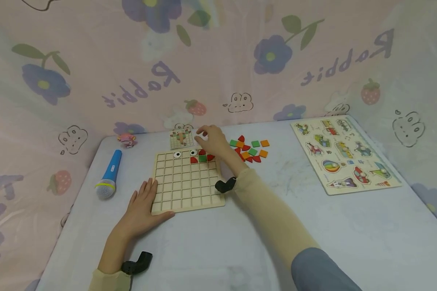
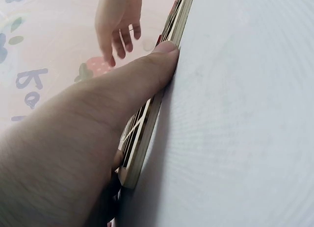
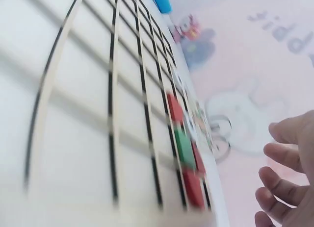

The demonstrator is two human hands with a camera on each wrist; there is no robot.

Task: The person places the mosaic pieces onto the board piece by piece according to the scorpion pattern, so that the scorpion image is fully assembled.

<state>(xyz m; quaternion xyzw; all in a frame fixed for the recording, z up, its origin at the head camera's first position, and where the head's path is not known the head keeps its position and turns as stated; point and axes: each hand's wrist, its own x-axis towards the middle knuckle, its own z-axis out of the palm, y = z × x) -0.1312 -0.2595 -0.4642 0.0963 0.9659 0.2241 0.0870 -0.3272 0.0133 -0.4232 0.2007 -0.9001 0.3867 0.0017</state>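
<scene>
A wooden grid board lies on the white table. My left hand rests at its near left corner, fingers along the left side and thumb along the near edge. Over the far right corner hovers my right hand, fingers loosely bent; the right wrist view shows nothing held in these fingers. Beside it is a small pattern card behind the board. Round eye pieces sit in the far rows, along with a green square and several red pieces around it.
Loose red, orange and green pieces lie right of the board. A picture puzzle board is at the far right. On the left are a blue toy microphone and a pink figurine. A printed curtain hangs behind the table.
</scene>
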